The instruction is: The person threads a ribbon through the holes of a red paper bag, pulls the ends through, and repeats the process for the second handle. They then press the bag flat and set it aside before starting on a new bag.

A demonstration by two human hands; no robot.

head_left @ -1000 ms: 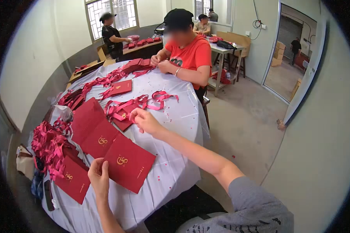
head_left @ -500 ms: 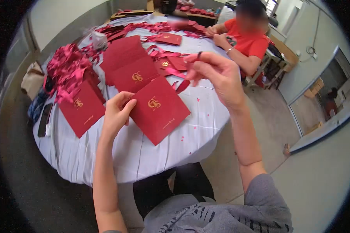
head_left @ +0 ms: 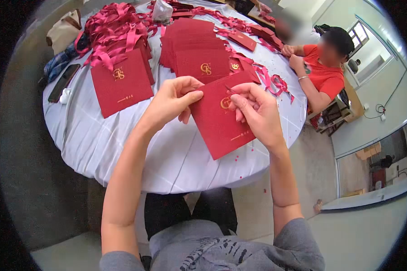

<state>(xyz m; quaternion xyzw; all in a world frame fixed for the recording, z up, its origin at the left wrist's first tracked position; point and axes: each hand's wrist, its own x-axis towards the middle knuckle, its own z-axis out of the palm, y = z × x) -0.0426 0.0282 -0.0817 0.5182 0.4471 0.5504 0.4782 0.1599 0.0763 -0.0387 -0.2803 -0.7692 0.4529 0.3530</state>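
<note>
My left hand [head_left: 176, 100] pinches the upper left edge of a flat red paper bag [head_left: 221, 131] with a gold logo, thumb on the front. The bag is held tilted above the table's near side. In front of its upper part is my right hand [head_left: 255, 110], its thumb and fingers pinched together over the logo. A small dark bit shows at these fingertips; whether it is held or worn, I cannot make out. Just beyond lies a fanned stack of similar red bags [head_left: 190, 49], and to the left another stack [head_left: 122, 83] has pink ribbons [head_left: 117, 34] heaped on it.
A white cloth [head_left: 167, 158] covers the round table. A phone [head_left: 64, 83] and a crumpled white tissue [head_left: 65, 95] lie at its left edge, near a beige bag [head_left: 64, 34]. Across the right side sits a person in a red shirt [head_left: 323, 81], hands at the ribbons. Small pink scraps dot the cloth.
My right hand has come down and in from the raised right side to the front of the bag. My left hand still holds the bag. The view has shifted, too.
</note>
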